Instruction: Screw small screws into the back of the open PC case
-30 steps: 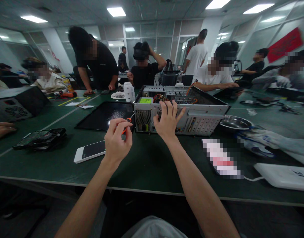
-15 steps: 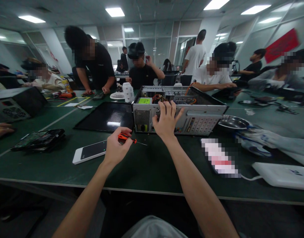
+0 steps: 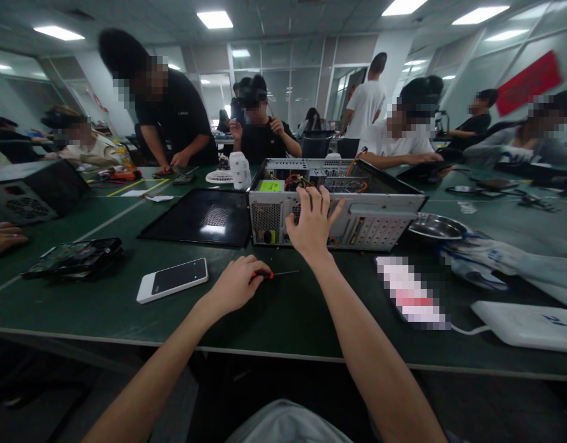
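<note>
My left hand (image 3: 239, 282) is closed around the handle of a red and black screwdriver (image 3: 270, 274), low over the table. Its thin shaft points right, below the computer case. That computer case (image 3: 380, 224) lies on its side with the top open, and coloured wires show inside. Against its near panel my right hand (image 3: 313, 224) is spread, fingertips at the upper edge, holding nothing. A black side panel (image 3: 186, 218) lies flat to the left of the case. Nearer me is a white device with a dark screen (image 3: 172, 280), left of my left hand.
Circuit boards (image 3: 75, 258) are stacked at left, near another person's hand (image 3: 6, 240) and a second case (image 3: 29, 191). At right are a metal bowl (image 3: 438, 226), gloves (image 3: 486, 264), a phone (image 3: 412, 294) and a cabled white box (image 3: 527, 326). A small white fan (image 3: 239, 171) stands behind.
My left hand has moved right and down with the screwdriver, turning palm-down and uncovering the white device. My right hand stays at the case. Across the table, a person in black leans further left.
</note>
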Demonstrator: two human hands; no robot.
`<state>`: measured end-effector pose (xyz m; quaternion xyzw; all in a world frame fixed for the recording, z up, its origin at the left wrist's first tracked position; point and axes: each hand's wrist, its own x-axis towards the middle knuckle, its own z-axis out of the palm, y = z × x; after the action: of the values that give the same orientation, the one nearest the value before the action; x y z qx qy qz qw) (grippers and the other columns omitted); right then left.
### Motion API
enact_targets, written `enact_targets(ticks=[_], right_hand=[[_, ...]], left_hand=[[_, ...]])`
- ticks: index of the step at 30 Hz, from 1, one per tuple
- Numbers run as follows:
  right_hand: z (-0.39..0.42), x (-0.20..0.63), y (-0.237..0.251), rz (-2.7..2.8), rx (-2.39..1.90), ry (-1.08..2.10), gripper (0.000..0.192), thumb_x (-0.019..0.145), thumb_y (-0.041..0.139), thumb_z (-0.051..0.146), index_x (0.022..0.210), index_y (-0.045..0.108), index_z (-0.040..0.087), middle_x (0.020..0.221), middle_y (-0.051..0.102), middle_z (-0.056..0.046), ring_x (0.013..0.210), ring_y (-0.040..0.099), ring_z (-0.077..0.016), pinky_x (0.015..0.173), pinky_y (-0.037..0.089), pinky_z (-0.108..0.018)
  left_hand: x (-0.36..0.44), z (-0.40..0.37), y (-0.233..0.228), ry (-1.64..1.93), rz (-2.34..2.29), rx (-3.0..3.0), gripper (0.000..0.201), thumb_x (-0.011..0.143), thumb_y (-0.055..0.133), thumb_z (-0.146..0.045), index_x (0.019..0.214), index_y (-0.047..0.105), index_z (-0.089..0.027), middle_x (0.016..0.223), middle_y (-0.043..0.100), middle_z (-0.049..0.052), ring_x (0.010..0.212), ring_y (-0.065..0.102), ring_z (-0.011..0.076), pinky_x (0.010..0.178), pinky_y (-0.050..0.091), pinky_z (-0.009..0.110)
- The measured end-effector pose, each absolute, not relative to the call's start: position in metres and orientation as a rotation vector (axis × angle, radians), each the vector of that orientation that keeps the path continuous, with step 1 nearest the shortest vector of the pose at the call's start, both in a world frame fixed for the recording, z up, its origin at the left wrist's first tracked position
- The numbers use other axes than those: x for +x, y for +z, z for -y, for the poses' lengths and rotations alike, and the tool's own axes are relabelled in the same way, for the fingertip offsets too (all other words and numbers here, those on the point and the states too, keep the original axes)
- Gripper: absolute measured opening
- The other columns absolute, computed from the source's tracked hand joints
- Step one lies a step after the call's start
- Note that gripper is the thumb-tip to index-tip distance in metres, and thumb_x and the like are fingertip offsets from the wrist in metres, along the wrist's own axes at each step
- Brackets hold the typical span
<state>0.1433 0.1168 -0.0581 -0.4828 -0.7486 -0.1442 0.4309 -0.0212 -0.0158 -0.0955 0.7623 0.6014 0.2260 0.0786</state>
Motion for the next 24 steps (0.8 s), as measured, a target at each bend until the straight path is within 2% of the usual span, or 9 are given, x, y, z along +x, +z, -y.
enact_targets(ticks=[5, 9, 12, 19, 24], right_hand=[[-0.118, 0.143, -0.059, 1.863, -1.201, -0.358, 0.055, 0.090, 0.051, 0.024, 0.145, 0.051, 0.018, 0.150, 0.052, -0.016, 0.150, 0.031, -0.0353, 0.123, 0.001, -0.069], [-0.119, 0.143, -0.060, 1.855, -1.196, -0.361, 0.055, 0.090, 0.050, 0.023, 0.145, 0.051, 0.018, 0.150, 0.051, -0.015, 0.150, 0.030, -0.0342, 0.123, 0.000, -0.069], [-0.119, 0.144, -0.060, 1.858, -1.193, -0.358, 0.056, 0.090, 0.050, 0.023, 0.146, 0.051, 0.018, 0.150, 0.051, -0.014, 0.150, 0.030, -0.0336, 0.123, -0.001, -0.068], [-0.117, 0.143, -0.059, 1.866, -1.207, -0.340, 0.056, 0.091, 0.049, 0.024, 0.147, 0.050, 0.020, 0.151, 0.051, -0.013, 0.151, 0.029, -0.0330, 0.124, -0.001, -0.068], [-0.118, 0.144, -0.059, 1.894, -1.217, -0.361, 0.060, 0.089, 0.048, 0.021, 0.149, 0.047, 0.020, 0.153, 0.047, -0.014, 0.151, 0.027, -0.0342, 0.123, 0.001, -0.070]], left_hand=[[-0.029, 0.000, -0.085, 0.614, -1.753, 2.259, 0.027, 0.098, 0.050, -0.030, 0.105, 0.076, -0.026, 0.104, 0.076, 0.007, 0.091, 0.071, 0.0238, 0.084, 0.054, 0.037], [-0.029, -0.026, -0.084, 0.570, -1.931, 2.199, 0.025, 0.090, 0.057, -0.022, 0.103, 0.079, -0.026, 0.104, 0.078, 0.009, 0.090, 0.073, 0.0264, 0.081, 0.054, 0.036], [-0.023, -0.040, -0.086, 0.470, -1.961, 2.125, 0.021, 0.086, 0.063, -0.023, 0.099, 0.080, -0.027, 0.102, 0.079, 0.010, 0.089, 0.073, 0.0275, 0.080, 0.055, 0.037], [-0.012, -0.039, -0.093, 0.434, -2.070, 2.176, 0.025, 0.091, 0.060, -0.030, 0.106, 0.079, -0.026, 0.108, 0.077, 0.012, 0.096, 0.073, 0.0307, 0.081, 0.056, 0.041], [-0.006, -0.046, -0.096, 0.461, -2.089, 2.131, 0.028, 0.091, 0.058, -0.023, 0.111, 0.077, -0.025, 0.112, 0.075, 0.014, 0.097, 0.072, 0.0319, 0.082, 0.056, 0.044]])
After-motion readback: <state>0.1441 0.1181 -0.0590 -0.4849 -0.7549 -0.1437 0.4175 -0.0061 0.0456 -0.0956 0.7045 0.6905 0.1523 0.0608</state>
